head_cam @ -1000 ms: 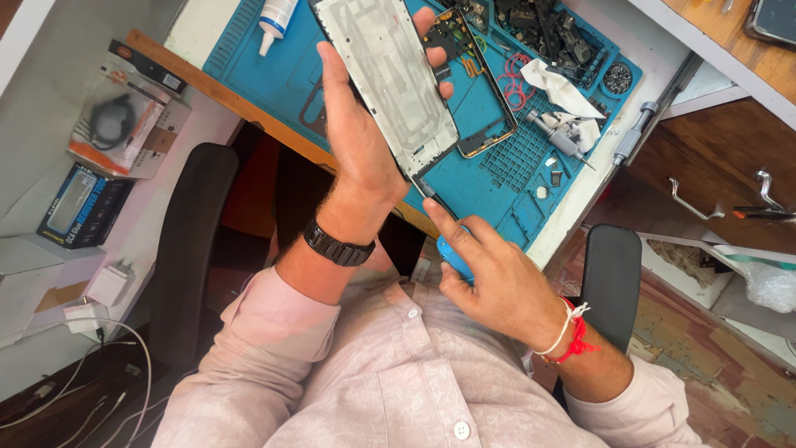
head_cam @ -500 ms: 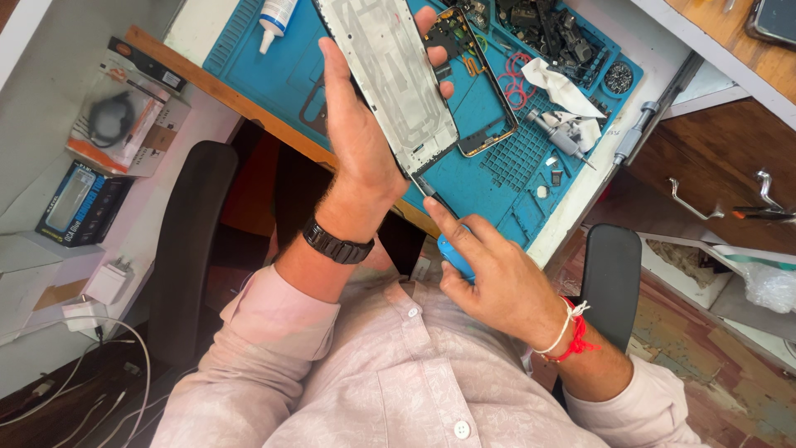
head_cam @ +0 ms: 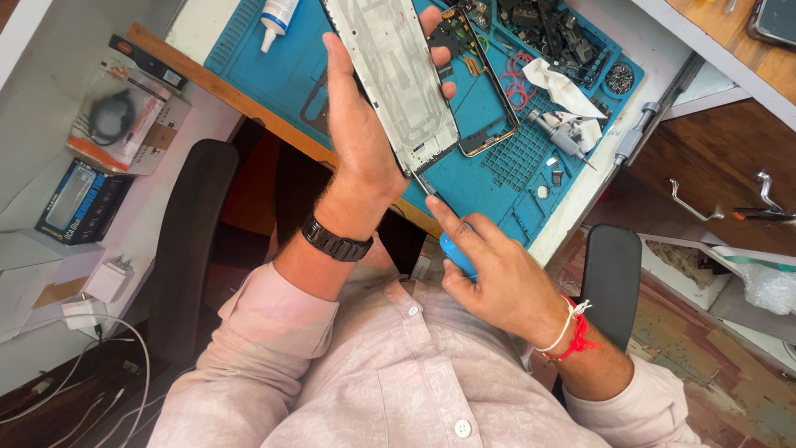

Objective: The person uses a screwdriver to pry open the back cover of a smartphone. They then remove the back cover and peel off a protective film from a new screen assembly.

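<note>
Head view: phone frame [head_cam: 396, 79] long axis up-left; screwdriver [head_cam: 448, 228] tip at its lower corner.

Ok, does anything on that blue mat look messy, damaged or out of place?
Nothing looks spilled or broken. The crumpled white tissue lies loose on the blue work mat by a second screwdriver, with small parts scattered nearby. The left hand holds the white phone frame; the right hand puts a blue-handled screwdriver to its lower corner.
</note>
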